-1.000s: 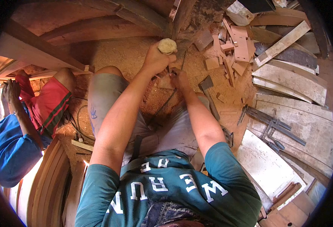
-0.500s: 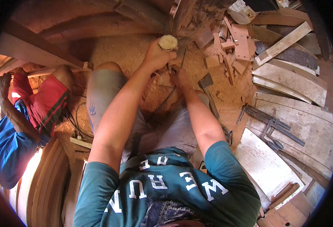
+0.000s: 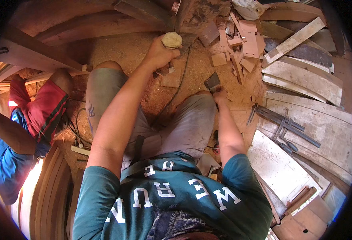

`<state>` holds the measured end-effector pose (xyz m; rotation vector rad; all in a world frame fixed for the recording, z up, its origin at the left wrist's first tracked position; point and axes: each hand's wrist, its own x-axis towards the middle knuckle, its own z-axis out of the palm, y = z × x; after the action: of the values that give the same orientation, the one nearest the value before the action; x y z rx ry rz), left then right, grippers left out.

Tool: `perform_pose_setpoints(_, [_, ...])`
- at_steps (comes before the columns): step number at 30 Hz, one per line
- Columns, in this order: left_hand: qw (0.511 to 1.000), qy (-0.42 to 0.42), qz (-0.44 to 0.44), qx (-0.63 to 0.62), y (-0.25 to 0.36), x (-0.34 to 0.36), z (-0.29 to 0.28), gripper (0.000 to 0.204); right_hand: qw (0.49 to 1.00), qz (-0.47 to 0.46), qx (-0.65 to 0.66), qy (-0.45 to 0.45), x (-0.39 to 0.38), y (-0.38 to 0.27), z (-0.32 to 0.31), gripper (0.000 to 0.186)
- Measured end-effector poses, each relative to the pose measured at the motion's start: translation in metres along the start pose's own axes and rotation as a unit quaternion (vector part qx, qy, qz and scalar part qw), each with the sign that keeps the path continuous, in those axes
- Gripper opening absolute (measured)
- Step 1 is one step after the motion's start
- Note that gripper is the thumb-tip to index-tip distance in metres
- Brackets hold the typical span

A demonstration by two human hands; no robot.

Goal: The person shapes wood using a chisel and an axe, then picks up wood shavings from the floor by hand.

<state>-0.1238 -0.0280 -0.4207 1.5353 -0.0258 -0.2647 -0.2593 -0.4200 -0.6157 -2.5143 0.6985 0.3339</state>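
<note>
My left hand point(image 3: 158, 53) is closed around a thick piece with a round, rough, pale yellow end point(image 3: 172, 40); its lower part is hidden by the hand. Just under that hand, small wooden bits point(image 3: 170, 70) and a flat piece of wood point(image 3: 171, 79) show near the sawdust floor. Out past my right knee, my right hand point(image 3: 220, 96) is closed at the handle of a tool with a dark flat blade point(image 3: 212, 82). The blade points away from me, and most of the handle is covered by hand and forearm.
Wood offcuts point(image 3: 250, 46) are heaped at the far right. Boards point(image 3: 304, 82) and a metal clamp point(image 3: 290, 128) lie to the right. A large beam point(image 3: 36, 48) stands at the left, near another person in red shorts point(image 3: 36, 108). A dark cord point(image 3: 172, 100) runs across the floor.
My right hand has left the spot beside my left hand and moved right and nearer, onto the dark-bladed tool. My left hand still holds the round-ended piece. The other person's arm has shifted.
</note>
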Motion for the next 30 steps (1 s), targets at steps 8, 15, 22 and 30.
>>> perform_pose_setpoints(8, [0.999,-0.019,-0.019,-0.016,-0.001,-0.003,0.004,0.039,0.975,-0.062,-0.172,-0.123,0.024,0.059,-0.001,0.054])
perform_pose_setpoints(15, [0.998,-0.054,-0.028,0.004,-0.005,-0.012,-0.005,0.043,0.927,-0.042,-0.283,-0.244,0.012,0.018,-0.028,0.057])
perform_pose_setpoints(22, [0.997,-0.067,-0.035,0.002,-0.003,-0.011,0.002,0.044,0.988,0.017,-0.027,-0.154,-0.034,-0.008,-0.07,0.054])
perform_pose_setpoints(30, [0.999,-0.018,0.004,-0.047,-0.015,-0.007,-0.002,0.041,0.892,0.014,0.446,-0.075,-0.142,-0.137,-0.103,0.041])
